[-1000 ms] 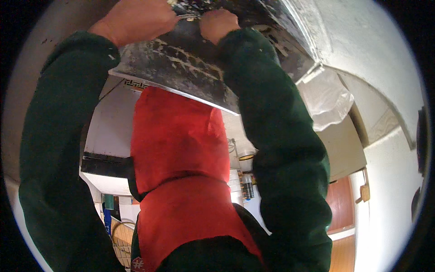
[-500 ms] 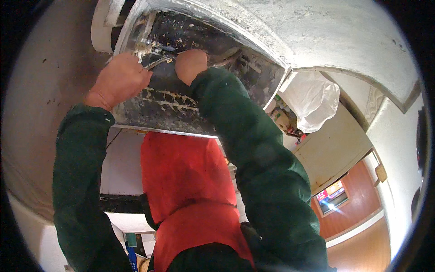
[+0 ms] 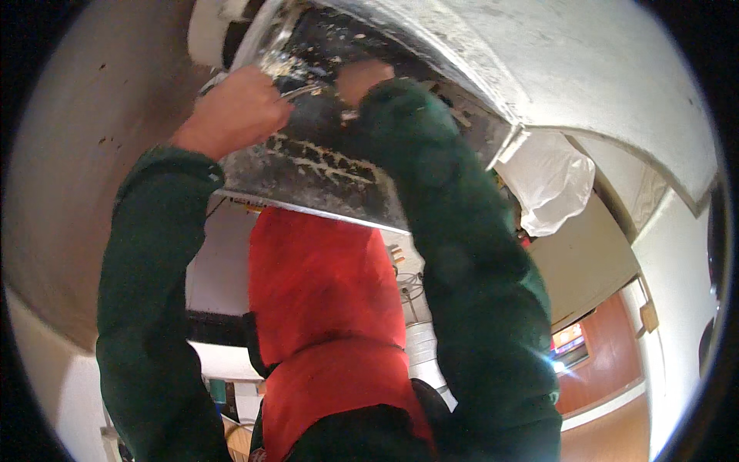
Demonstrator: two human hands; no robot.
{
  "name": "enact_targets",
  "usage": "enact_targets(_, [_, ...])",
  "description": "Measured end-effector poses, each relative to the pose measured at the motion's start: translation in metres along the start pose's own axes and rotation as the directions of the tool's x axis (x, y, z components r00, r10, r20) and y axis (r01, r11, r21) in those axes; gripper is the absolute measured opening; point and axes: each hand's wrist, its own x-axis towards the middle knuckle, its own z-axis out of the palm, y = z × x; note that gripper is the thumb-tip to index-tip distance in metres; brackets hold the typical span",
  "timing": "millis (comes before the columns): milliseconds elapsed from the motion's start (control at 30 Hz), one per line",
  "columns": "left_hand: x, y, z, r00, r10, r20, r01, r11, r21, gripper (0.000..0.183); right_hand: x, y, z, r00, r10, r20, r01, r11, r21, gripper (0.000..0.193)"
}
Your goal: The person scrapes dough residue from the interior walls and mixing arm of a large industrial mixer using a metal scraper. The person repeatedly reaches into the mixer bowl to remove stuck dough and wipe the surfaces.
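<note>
My left hand [image 3: 242, 112] is closed above the left part of a dark, grimy panel [image 3: 308, 171] with flaking, pale residue. A thin, grey, wire-like piece [image 3: 302, 91] sticks out from its fingers toward the right. To the right of it, my right hand [image 3: 363, 81] is closed and smeared by motion, low over the same panel. A small pale bit shows just below that hand; what its fingers hold is hidden. Crumbly whitish debris [image 3: 289, 65] lies on the panel between and beyond my hands.
A pale frame [image 3: 477, 73] borders the panel's far side. Left of it stands a white, rounded fitting [image 3: 206, 35] against a brownish wall [image 3: 108, 146]. A white plastic bag [image 3: 550, 181] hangs at the right, beside a beige board [image 3: 585, 254]. My red apron [image 3: 327, 300] is below the panel's near edge.
The view has shifted, so the panel and both hands appear farther right and slightly higher. My right hand has become blurred. The wire-like piece still extends from my left hand.
</note>
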Motion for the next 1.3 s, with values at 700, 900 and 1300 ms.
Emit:
enact_targets(700, [0.001, 0.000, 0.012, 0.999, 0.051, 0.002, -0.051, 0.993, 0.102, 0.006, 0.002, 0.055, 0.060, 0.941, 0.112, -0.319, -0.076, 0.990, 0.123, 0.025])
enact_targets(900, [0.001, 0.002, 0.013, 1.000, -0.005, 0.028, 0.003, 0.995, 0.096, 0.008, 0.005, 0.077, 0.054, 0.942, -0.176, -0.284, 0.169, 0.984, -0.052, 0.027])
enact_targets(1300, [0.001, -0.003, 0.017, 1.000, 0.019, 0.003, -0.019, 0.999, -0.045, 0.013, -0.032, 0.081, 0.030, 0.969, -0.064, -0.240, 0.033, 0.991, -0.128, 0.019])
